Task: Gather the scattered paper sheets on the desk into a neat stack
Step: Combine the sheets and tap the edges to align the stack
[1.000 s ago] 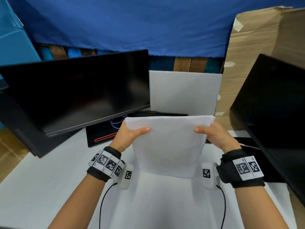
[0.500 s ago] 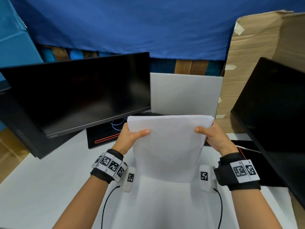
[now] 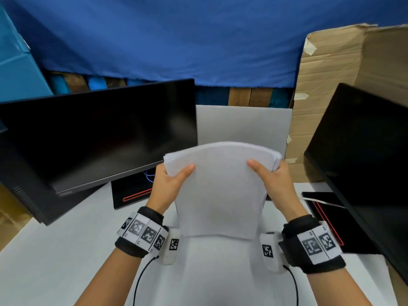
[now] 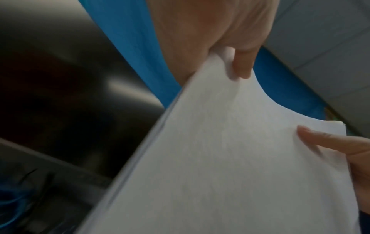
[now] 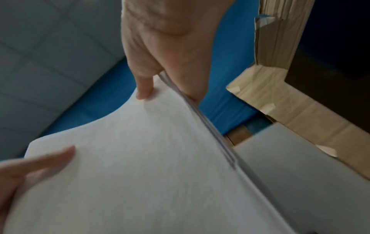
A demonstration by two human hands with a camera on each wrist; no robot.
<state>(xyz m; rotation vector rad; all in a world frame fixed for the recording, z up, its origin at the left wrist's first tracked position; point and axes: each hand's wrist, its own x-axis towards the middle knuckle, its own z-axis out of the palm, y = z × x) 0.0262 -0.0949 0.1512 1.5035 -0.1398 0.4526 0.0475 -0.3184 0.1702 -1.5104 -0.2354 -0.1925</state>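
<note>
Item: stack of white paper sheets (image 3: pixel 217 191), held on edge above the white desk (image 3: pixel 55 250), top edge bowed upward. Left hand (image 3: pixel 169 184) at its 9 o'clock side, right hand (image 3: pixel 274 182) at 3 o'clock; each thumb pressed on the front face, fingers curled behind. Black flat monitor (image 3: pixel 99 135) at 10 o'clock; brown cardboard box (image 3: pixel 326 85) at 2 o'clock.

Makeshift office or recording setup: white table (image 3: pixel 55 250), two black flat monitors (image 3: pixel 99 138) (image 3: pixel 362 168), blue cloth backdrop (image 3: pixel 176 40), taped brown cardboard sheet (image 3: pixel 331 85).
</note>
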